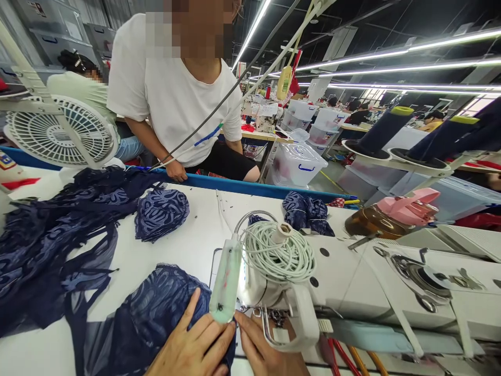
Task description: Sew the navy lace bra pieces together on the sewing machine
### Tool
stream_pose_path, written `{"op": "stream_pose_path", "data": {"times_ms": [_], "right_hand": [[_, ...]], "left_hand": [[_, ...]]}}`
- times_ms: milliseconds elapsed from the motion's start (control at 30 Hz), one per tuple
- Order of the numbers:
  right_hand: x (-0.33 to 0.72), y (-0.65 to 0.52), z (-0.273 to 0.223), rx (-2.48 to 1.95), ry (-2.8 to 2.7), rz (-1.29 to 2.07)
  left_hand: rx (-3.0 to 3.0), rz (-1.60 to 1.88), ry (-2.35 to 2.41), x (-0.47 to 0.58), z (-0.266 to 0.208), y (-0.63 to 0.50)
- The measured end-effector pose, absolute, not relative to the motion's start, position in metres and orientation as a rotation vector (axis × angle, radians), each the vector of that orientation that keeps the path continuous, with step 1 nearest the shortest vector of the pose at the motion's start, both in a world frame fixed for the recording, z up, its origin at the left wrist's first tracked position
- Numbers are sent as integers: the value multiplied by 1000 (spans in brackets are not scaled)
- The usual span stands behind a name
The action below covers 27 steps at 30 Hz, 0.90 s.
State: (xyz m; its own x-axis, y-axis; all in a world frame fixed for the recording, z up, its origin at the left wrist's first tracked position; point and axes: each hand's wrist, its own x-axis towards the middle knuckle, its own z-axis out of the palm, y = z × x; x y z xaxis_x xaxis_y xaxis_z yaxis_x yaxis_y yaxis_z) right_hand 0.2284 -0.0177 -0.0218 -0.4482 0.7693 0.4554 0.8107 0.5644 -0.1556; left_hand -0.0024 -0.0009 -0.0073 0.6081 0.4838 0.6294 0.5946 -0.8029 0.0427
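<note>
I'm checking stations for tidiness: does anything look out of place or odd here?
A little: a coil of pale green cord is heaped on the sewing machine, seemingly an unlikely storage spot, and the navy fabric pile at left lies jumbled, strips trailing.

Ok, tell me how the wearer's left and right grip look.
The left grip is a bare hand, with no glove and no ring or marking that shows. The right grip is ungloved too, as far as it shows; the sewing machine hides part of it. No sleeve or cuff is in view on either.
</note>
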Motion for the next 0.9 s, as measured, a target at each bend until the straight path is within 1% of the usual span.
{"op": "stream_pose_path", "data": {"times_ms": [100, 167, 300, 433, 533, 733, 900], "right_hand": [[228, -19, -23, -1316, -2418, -316], [228, -18, -19, -1307, -2425, -391], [224, -12, -4, -1144, -2407, -368], [219, -6, 5, -1087, -2155, -401], [219, -4, 7, -1048, -2051, -381], [219, -2, 5, -1151, -1990, -336], [220, -2, 1, -1215, -1981, -222]], "left_hand": [[-2696, -893, -898, -4, -2, -1], [-2712, -857, -905, -6, 1, -1], [-2784, -739, -898, -7, 0, 0], [-2775, -791, -871, -7, -4, 2], [-2842, -673, -898, -6, 2, 4], [-2973, -490, -994, 0, 15, 9], [-3022, -468, -1013, 1, 13, 12]]}}
